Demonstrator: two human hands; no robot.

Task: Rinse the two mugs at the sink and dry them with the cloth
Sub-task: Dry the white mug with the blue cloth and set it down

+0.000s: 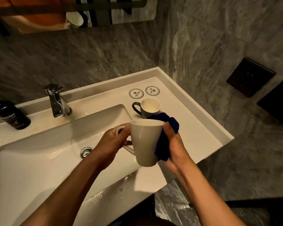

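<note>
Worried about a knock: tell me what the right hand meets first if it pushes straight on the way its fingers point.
Probably the dark mug on the counter. The right hand, holding the blue cloth against the white mug, points up-forward toward it; depth is unclear.

Held over the sink's [39, 154] right edge: one mug [145, 142], left hand [112, 144] at its handle, right hand [173, 144] pressing cloth [164, 141] against its right side. Behind, on the worktop [194, 128]: second mug [148, 108], two coasters [136, 93] beyond. Behind the sink: tap [56, 101], bottle [11, 115] to its left.

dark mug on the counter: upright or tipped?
Upright. The dark mug stands on the counter, its mouth facing up and pale inside showing.
</note>
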